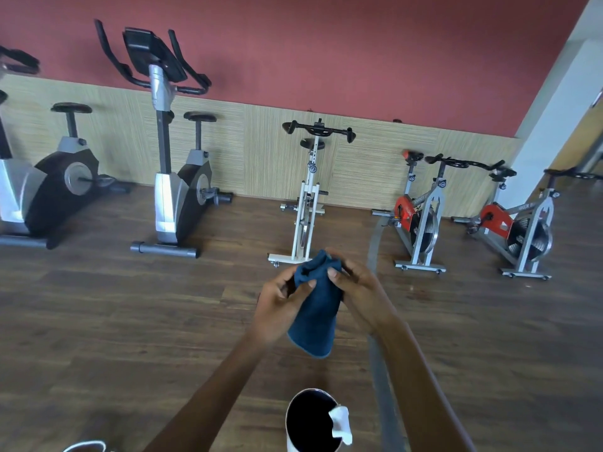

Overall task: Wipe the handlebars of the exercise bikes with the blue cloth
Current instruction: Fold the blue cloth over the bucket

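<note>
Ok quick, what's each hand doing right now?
Left hand: closed, pinching the blue cloth.
Right hand: closed, holding the bunched top of the same cloth.

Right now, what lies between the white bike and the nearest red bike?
In the head view, wooden floor lies between the white bike and the red bike, crossed by a grey strip curving along it.
</note>
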A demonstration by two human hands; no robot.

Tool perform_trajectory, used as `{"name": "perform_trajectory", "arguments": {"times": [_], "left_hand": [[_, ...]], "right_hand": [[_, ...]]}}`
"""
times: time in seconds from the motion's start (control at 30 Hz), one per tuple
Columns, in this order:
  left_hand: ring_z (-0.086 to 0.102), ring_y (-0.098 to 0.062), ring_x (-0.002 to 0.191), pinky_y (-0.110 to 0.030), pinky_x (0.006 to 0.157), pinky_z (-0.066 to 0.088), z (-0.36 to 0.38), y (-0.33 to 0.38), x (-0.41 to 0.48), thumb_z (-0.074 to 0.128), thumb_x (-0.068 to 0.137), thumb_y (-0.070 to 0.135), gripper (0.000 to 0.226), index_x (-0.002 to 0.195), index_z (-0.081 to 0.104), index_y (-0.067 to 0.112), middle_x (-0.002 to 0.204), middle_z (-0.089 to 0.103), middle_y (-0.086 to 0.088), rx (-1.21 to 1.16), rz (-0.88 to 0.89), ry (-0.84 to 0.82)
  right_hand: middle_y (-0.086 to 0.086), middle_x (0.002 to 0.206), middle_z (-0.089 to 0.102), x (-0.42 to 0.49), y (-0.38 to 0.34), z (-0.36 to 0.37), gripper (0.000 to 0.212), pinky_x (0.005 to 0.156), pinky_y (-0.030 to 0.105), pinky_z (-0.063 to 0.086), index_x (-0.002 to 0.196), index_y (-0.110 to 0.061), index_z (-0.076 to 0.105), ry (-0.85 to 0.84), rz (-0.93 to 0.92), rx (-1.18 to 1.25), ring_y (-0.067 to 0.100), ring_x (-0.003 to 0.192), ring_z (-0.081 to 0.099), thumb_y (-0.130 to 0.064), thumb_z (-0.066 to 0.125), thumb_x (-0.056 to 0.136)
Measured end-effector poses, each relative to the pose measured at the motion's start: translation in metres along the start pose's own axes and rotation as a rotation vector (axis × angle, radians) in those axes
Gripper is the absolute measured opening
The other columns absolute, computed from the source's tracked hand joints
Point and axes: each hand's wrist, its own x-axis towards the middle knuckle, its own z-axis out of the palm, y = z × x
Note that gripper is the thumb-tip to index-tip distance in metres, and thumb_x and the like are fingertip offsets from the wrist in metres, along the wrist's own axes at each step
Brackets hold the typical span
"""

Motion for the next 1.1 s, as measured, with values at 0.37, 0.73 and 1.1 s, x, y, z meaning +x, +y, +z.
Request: {"name": "perform_trajectory", "arguments": {"times": [0.37, 0.73, 1.1], "left_hand": [[0.07, -0.009, 0.084, -0.02, 0.07, 0.055, 0.011, -0.006, 0.002, 0.082, 0.074, 0.012, 0.037, 0.106, 0.064, 0.017, 0.095, 0.075, 0.004, -0.02, 0.112, 0.123], [0.07, -0.011, 0.091, -0.021, 0.075, 0.055, -0.007, -0.009, 0.017, 0.07, 0.078, -0.01, 0.04, 0.111, 0.06, 0.01, 0.095, 0.075, 0.005, 0.002, 0.031, 0.014], [0.065, -0.028, 0.108, -0.036, 0.088, 0.055, 0.0, -0.043, 0.003, 0.074, 0.077, 0.004, 0.054, 0.125, 0.052, -0.003, 0.122, 0.064, -0.023, -0.146, -0.291, -0.114]], "right_hand": [[0.012, 0.097, 0.069, -0.007, -0.009, 0.013, 0.02, 0.082, 0.035, 0.054, 0.107, 0.002, 0.061, 0.254, -0.152, -0.147, 0.023, 0.092, 0.064, -0.007, 0.063, 0.089], [0.012, 0.101, 0.07, -0.005, -0.016, 0.003, 0.026, 0.09, 0.043, 0.052, 0.103, -0.006, 0.067, 0.147, -0.079, -0.16, 0.024, 0.096, 0.065, -0.019, 0.073, 0.081], [-0.002, 0.086, 0.071, 0.011, -0.018, 0.008, 0.006, 0.076, 0.036, 0.052, 0.086, -0.022, 0.068, 0.262, -0.113, -0.252, 0.013, 0.083, 0.065, -0.017, 0.071, 0.085]]}}
